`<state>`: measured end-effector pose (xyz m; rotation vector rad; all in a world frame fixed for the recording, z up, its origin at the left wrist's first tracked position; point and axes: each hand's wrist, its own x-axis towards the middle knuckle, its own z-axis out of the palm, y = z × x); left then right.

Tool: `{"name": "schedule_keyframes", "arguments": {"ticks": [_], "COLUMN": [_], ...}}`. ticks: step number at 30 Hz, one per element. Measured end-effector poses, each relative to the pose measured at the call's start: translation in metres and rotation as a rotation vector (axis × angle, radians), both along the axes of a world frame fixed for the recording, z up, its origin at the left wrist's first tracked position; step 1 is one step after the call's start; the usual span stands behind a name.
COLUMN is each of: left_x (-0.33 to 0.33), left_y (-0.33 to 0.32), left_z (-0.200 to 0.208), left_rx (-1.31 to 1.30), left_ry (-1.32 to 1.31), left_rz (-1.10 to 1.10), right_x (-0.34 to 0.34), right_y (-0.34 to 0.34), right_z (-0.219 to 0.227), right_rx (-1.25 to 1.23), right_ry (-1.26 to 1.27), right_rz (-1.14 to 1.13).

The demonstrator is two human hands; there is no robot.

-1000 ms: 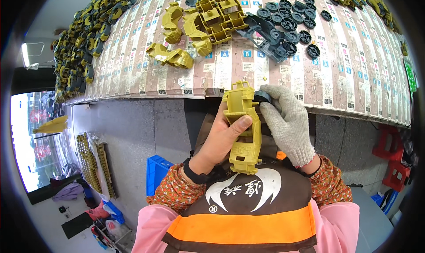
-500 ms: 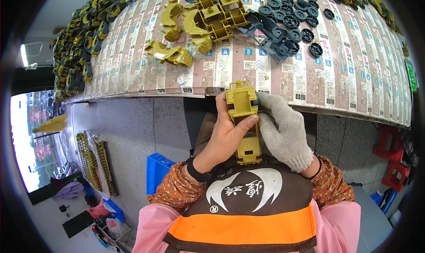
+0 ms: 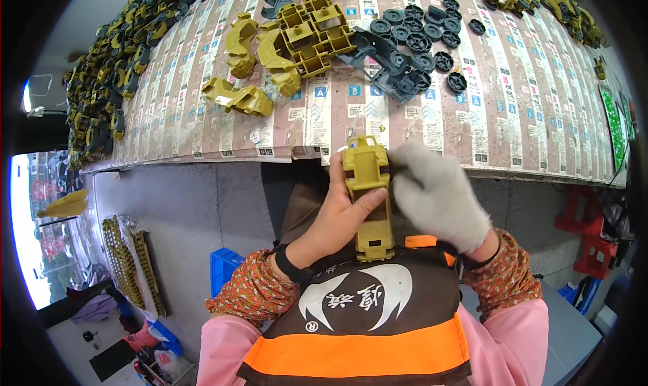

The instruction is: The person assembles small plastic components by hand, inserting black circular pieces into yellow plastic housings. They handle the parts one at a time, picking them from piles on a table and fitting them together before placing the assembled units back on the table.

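In my bare left hand [image 3: 337, 214] is a mustard-yellow plastic toy vehicle body [image 3: 368, 166], held upright in front of my apron with the thumb across its middle. Its upper end has a hollow box shape, and a small loop sticks out at the top. My right hand [image 3: 435, 197], in a grey-white knitted glove, is drawn together with its fingertips against the right side of the toy's upper end. The glove is smeared by motion, and what the fingertips pinch is hidden.
On the patterned table [image 3: 283, 133] ahead lie yellow body parts [image 3: 236, 97], dark blue-grey vehicle parts [image 3: 388, 65] and several dark wheels [image 3: 418, 43]. Toy vehicles are heaped [image 3: 101, 89] at the left edge. A blue crate [image 3: 225, 268] and red stools [image 3: 594, 254] stand on the floor.
My gloved right hand has turned and its fingers have closed up by the toy's upper side. The left hand keeps its hold on the toy vehicle body. The whole view has shifted slightly.
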<state>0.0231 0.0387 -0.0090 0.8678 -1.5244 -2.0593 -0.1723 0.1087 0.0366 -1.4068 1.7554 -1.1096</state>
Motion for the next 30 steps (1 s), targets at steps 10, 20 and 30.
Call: {"name": "schedule_keyframes", "arguments": {"ticks": [10,20,30], "left_x": [0.01,0.013,0.005], "left_y": [-0.03,-0.027,-0.025], "left_z": [0.031,0.022,0.025], "left_rx": [0.399,0.372,0.124], "left_ry": [0.188,0.221,0.239], "left_rz": [0.239,0.379,0.517], "right_x": [-0.136,-0.056,0.039], "right_y": [-0.057,-0.03,0.011], "right_z": [-0.014,0.007,-0.002], "right_rx": [0.21,0.114,-0.038], "right_ry": [0.748,0.079,-0.07], "right_rz": [-0.31,-0.155,0.082]}}
